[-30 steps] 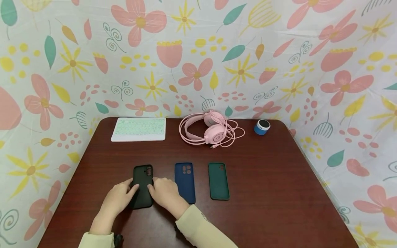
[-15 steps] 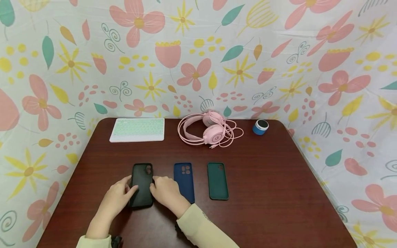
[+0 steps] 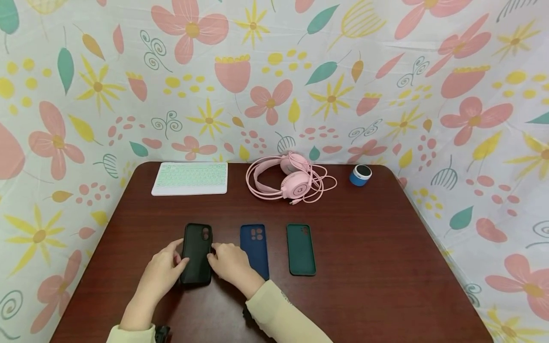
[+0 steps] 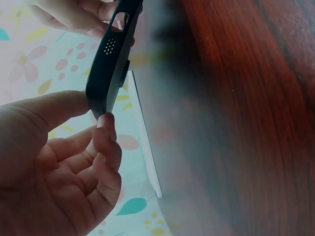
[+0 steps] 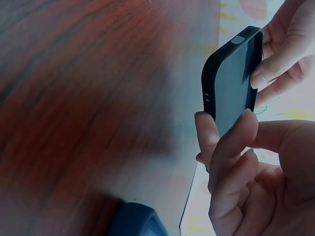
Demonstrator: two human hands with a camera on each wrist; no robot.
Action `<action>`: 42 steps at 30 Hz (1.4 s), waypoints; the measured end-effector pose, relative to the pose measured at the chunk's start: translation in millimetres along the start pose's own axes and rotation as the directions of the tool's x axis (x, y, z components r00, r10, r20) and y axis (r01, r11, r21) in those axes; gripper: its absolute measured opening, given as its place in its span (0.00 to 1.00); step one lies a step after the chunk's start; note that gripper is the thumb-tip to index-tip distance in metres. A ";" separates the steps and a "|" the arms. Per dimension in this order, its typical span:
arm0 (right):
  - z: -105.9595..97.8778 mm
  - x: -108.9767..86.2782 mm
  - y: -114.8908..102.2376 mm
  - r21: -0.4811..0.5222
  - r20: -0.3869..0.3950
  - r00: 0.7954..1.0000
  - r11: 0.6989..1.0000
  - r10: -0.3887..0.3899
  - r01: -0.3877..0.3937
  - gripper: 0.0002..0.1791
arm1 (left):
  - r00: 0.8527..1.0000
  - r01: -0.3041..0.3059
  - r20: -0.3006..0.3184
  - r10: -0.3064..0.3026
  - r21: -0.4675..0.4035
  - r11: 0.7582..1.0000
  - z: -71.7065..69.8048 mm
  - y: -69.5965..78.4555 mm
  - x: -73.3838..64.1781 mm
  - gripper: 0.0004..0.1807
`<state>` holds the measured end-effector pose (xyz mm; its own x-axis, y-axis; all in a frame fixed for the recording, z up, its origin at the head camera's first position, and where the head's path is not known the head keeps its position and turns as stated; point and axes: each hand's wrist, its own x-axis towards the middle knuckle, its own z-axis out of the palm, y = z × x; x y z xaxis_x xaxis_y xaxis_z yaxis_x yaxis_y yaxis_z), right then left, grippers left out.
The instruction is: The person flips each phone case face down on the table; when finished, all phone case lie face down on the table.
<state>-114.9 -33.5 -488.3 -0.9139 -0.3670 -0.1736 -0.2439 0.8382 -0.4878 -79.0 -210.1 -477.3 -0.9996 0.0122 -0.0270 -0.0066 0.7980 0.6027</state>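
A black phone case [image 3: 197, 257], hollow side up and with a camera cutout at its far right corner, is held between both hands. On its left edge my left hand [image 3: 159, 276] pinches it between thumb and fingers. My right hand [image 3: 231, 266] grips the right edge, thumb over the rim and fingers beneath, as the right wrist view shows. Speaker holes show on the near end of the black phone case [image 4: 106, 64] in the left wrist view, where it is tilted and raised off the table. A blue phone case [image 3: 255, 245] lies beside the right hand, partly covered by it.
A green phone case [image 3: 301, 250] lies right of the blue one. Along the back of the brown table [image 3: 364, 286] are a white keyboard [image 3: 190, 178], pink headphones [image 3: 296, 185] with a coiled cable, and a small blue speaker [image 3: 360, 176]. Patterned cloth [image 3: 274, 71] hangs behind.
The black phone case has shifted slightly away from the person, both hands still holding its edges. The other things lie as before.
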 end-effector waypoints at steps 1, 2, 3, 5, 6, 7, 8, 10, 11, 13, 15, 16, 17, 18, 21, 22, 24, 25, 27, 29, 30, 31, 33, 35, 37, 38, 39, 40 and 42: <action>0.1 0.1 0.1 0.010 0.004 1.000 1.000 0.001 -0.001 0.22 | 1.000 -0.001 -0.004 0.001 0.001 1.000 0.2 0.1 0.0 0.29; 0.2 0.3 0.2 0.020 0.007 1.000 1.000 0.000 -0.001 0.22 | 1.000 -0.001 -0.008 0.001 0.001 1.000 0.4 0.1 0.0 0.28; 0.3 0.5 0.4 0.026 0.010 1.000 1.000 0.001 -0.001 0.22 | 1.000 -0.001 -0.012 0.001 -0.001 1.000 0.6 0.3 0.0 0.28; 0.7 1.0 0.7 0.032 0.014 1.000 0.999 0.003 -0.004 0.22 | 1.000 0.002 -0.015 -0.003 -0.006 1.000 0.9 0.7 -0.4 0.28; 1.0 1.3 0.8 0.028 0.016 1.000 1.000 0.005 -0.005 0.22 | 1.000 0.002 -0.018 -0.002 -0.008 1.000 1.0 1.0 -0.4 0.28; 1.3 1.9 0.8 0.023 0.017 1.000 1.000 0.006 -0.007 0.22 | 1.000 0.002 -0.022 -0.002 -0.008 1.000 1.1 1.5 -0.5 0.28; 1.8 2.4 0.8 0.013 0.014 1.000 1.000 0.007 -0.007 0.22 | 1.000 0.000 -0.027 -0.001 -0.008 1.000 1.1 2.1 -0.5 0.27; 2.6 3.5 0.9 -0.014 0.007 1.000 1.000 0.008 -0.008 0.22 | 0.999 -0.007 -0.038 0.006 -0.006 1.000 1.2 3.5 -0.7 0.27; 2.9 4.0 1.0 -0.027 0.002 1.000 1.000 0.008 -0.008 0.22 | 0.999 -0.012 -0.045 0.012 -0.003 1.000 1.2 4.1 -0.7 0.26; 3.5 5.1 0.9 -0.042 -0.004 1.000 0.999 0.010 -0.010 0.22 | 0.998 -0.023 -0.059 0.023 0.002 1.000 1.4 5.5 -0.8 0.25; 4.0 6.0 1.0 -0.047 -0.002 1.000 0.999 0.013 -0.013 0.22 | 0.997 -0.032 -0.071 0.033 0.006 0.999 1.8 6.6 -0.9 0.25; 4.3 6.4 1.0 -0.045 0.001 1.000 0.999 0.014 -0.014 0.22 | 0.996 -0.036 -0.078 0.037 0.008 0.999 2.1 6.9 -1.0 0.24; 4.6 6.6 0.9 -0.044 0.004 1.000 0.999 0.015 -0.014 0.22 | 0.996 -0.039 -0.085 0.040 0.009 0.999 2.4 7.2 -1.2 0.24; 5.1 6.9 0.9 -0.045 0.007 1.000 0.999 0.016 -0.016 0.22 | 0.995 -0.042 -0.091 0.043 0.011 0.999 2.7 7.4 -1.3 0.24; 7.4 7.6 1.2 -0.060 0.014 1.000 0.998 0.015 -0.014 0.22 | 0.994 -0.043 -0.100 0.044 0.011 0.999 3.5 7.7 -1.7 0.24; 8.1 7.8 1.3 -0.064 0.013 1.000 0.998 0.013 -0.012 0.22 | 0.994 -0.042 -0.101 0.043 0.011 0.999 3.8 7.9 -1.6 0.24; 9.7 8.5 1.8 -0.075 0.013 1.000 0.997 0.009 -0.008 0.22 | 0.994 -0.040 -0.105 0.041 0.013 0.999 4.1 8.1 -1.6 0.24; 10.1 8.8 2.0 -0.080 0.012 1.000 0.997 0.006 -0.005 0.22 | 0.994 -0.038 -0.107 0.040 0.014 0.999 4.2 8.2 -1.4 0.24; 10.4 9.5 2.0 -0.088 0.012 1.000 0.996 0.000 0.001 0.22 | 0.993 -0.037 -0.111 0.039 0.019 0.999 4.2 8.6 -1.3 0.24; 10.0 9.8 2.0 -0.111 0.011 1.000 0.994 -0.006 0.007 0.22 | 0.993 -0.039 -0.113 0.041 0.025 0.999 4.0 8.8 -1.4 0.24; 9.7 9.7 2.1 -0.124 0.011 1.000 0.992 -0.008 0.009 0.22 | 0.993 -0.040 -0.113 0.043 0.029 0.999 4.0 8.8 -1.5 0.24; 9.4 9.6 2.1 -0.141 0.010 1.000 0.990 -0.010 0.011 0.22 | 0.993 -0.040 -0.111 0.043 0.033 0.999 4.1 8.8 -1.5 0.24; 9.1 9.6 2.2 -0.170 0.004 1.000 0.985 -0.014 0.014 0.22 | 0.993 -0.041 -0.107 0.045 0.040 0.998 4.1 8.8 -2.0 0.24; 9.5 9.6 2.5 -0.194 -0.009 1.000 0.981 -0.011 0.009 0.22 | 0.993 -0.043 -0.108 0.048 0.048 0.998 4.6 8.5 -2.3 0.24; 10.4 10.1 2.4 -0.195 -0.022 1.000 0.981 -0.007 0.003 0.23 | 0.993 -0.042 -0.112 0.048 0.056 0.998 5.1 8.5 -2.5 0.24; 10.9 10.5 2.2 -0.195 -0.031 0.999 0.981 -0.005 -0.001 0.23 | 0.992 -0.043 -0.114 0.049 0.059 0.997 5.3 8.7 -2.7 0.24; 11.6 10.8 2.0 -0.198 -0.037 0.999 0.980 -0.003 -0.005 0.24 | 0.992 -0.042 -0.115 0.048 0.061 0.997 5.6 9.0 -2.7 0.24; 12.3 11.1 1.8 -0.204 -0.041 0.999 0.979 0.001 -0.010 0.24 | 0.992 -0.042 -0.114 0.049 0.063 0.997 5.9 9.3 -2.9 0.24; 13.4 11.5 1.4 -0.214 -0.044 0.999 0.977 0.006 -0.015 0.24 | 0.993 -0.042 -0.111 0.049 0.064 0.997 6.4 10.5 -3.3 0.23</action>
<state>-121.4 -42.0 -502.5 -0.9285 -0.3443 -0.1388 -0.2940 0.9104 -0.2912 -75.6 -198.0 -476.0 -0.9958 -0.0158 0.0907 0.0370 0.8338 0.5509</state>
